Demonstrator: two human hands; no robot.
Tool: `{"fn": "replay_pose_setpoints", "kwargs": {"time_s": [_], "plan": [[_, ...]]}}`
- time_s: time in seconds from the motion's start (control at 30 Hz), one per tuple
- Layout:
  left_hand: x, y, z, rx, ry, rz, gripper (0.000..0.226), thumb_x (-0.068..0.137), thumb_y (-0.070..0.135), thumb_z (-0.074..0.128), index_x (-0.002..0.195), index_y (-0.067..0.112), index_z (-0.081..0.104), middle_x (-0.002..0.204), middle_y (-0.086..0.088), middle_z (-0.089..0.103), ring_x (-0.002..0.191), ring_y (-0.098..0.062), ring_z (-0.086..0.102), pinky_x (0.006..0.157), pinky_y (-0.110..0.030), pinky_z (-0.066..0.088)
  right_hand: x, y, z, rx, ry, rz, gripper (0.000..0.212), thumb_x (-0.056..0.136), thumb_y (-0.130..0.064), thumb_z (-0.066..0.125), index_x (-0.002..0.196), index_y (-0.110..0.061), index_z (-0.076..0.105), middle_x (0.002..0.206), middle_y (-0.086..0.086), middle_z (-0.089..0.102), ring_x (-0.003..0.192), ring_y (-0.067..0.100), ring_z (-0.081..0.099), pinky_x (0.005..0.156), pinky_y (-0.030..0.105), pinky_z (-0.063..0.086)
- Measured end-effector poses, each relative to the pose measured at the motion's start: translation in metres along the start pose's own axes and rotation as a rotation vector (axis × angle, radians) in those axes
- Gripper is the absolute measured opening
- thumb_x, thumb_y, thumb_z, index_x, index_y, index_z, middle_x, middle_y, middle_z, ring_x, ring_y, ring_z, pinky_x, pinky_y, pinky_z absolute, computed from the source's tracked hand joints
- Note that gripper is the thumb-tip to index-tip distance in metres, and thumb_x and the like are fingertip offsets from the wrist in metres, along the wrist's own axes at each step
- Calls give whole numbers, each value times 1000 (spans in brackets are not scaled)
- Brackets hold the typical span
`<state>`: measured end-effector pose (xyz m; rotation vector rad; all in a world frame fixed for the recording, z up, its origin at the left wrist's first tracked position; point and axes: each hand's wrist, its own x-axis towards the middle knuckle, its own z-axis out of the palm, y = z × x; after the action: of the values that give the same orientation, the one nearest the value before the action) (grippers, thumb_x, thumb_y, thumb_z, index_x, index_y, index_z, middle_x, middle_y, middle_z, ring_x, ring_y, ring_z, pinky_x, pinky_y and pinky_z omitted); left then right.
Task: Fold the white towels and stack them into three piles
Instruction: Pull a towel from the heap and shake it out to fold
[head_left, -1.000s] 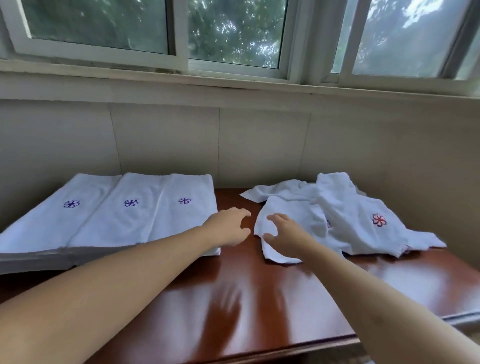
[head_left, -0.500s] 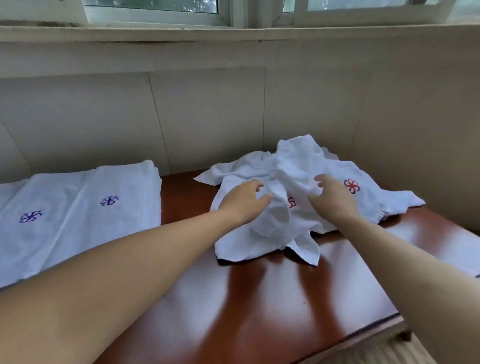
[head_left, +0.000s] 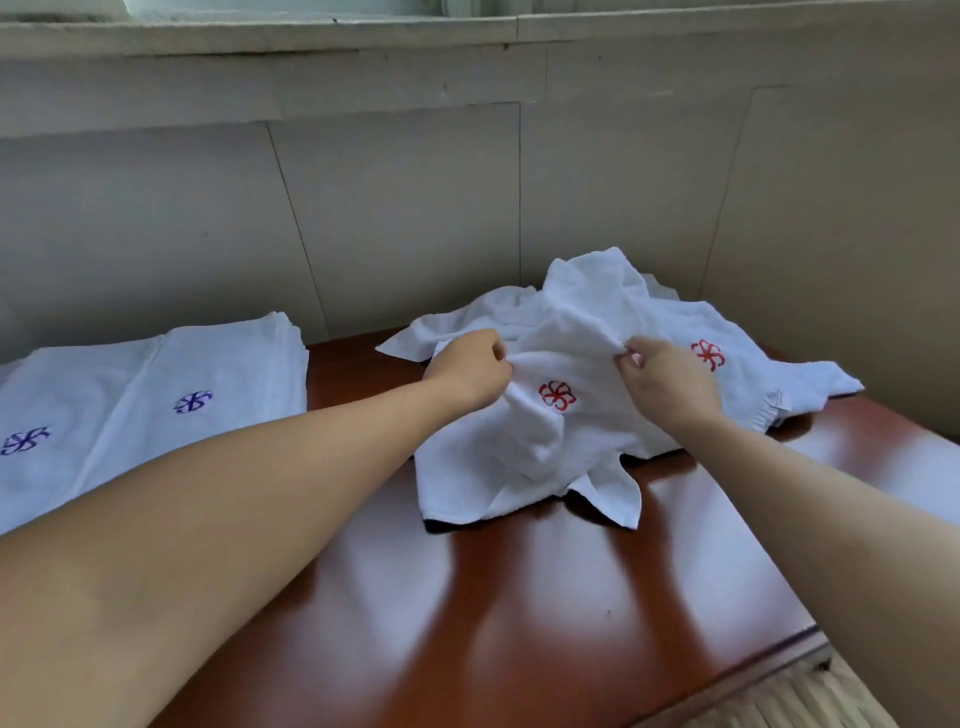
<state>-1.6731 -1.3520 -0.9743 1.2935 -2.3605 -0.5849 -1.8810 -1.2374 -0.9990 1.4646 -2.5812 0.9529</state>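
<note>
Glossy red-brown wooden desk (head_left: 519, 597): my left hand (head_left: 467, 371) and right hand (head_left: 665, 382) pinch the crumpled white red-flowered towel (head_left: 550, 431); tugging could drag the loose towel beneath (head_left: 753, 353) along.

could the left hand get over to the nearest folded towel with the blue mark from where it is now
Probably yes, once it lets go. The left hand grips the crumpled towel now, but only bare table lies between it and the folded towel, with nothing standing in the way.
</note>
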Motion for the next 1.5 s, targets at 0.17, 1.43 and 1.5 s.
{"fn": "replay_pose_setpoints", "kwargs": {"time_s": [0.17, 1.43, 1.5], "plan": [[-23, 12, -56, 2, 122, 81, 5, 97, 22, 49, 97, 19, 53, 92, 0, 64, 88, -28, 61, 74, -43, 50, -9, -51, -53, -26, 124, -67, 25, 101, -31, 46, 107, -20, 68, 105, 7, 71, 99, 37, 62, 71, 37, 42], [-298, -269, -159, -126, -131, -338, 26, 93, 48, 65, 109, 27, 68, 108, 8, 68, 100, -13, 66, 94, -39, 55, -187, -214, 74, 122, -866, -265, 9, 94, -27, 68, 96, -21, 74, 92, -5, 77, 83, 10, 74, 71, 22, 58], [-291, -269, -150, -145, -160, -341, 33, 93, 53, 62, 110, 25, 69, 102, 5, 73, 96, -15, 69, 92, -38, 54, -178, -208, 84, 132, -822, -210, 10, 92, -25, 70, 93, -15, 70, 84, -1, 78, 79, 13, 76, 69, 24, 60]]}}
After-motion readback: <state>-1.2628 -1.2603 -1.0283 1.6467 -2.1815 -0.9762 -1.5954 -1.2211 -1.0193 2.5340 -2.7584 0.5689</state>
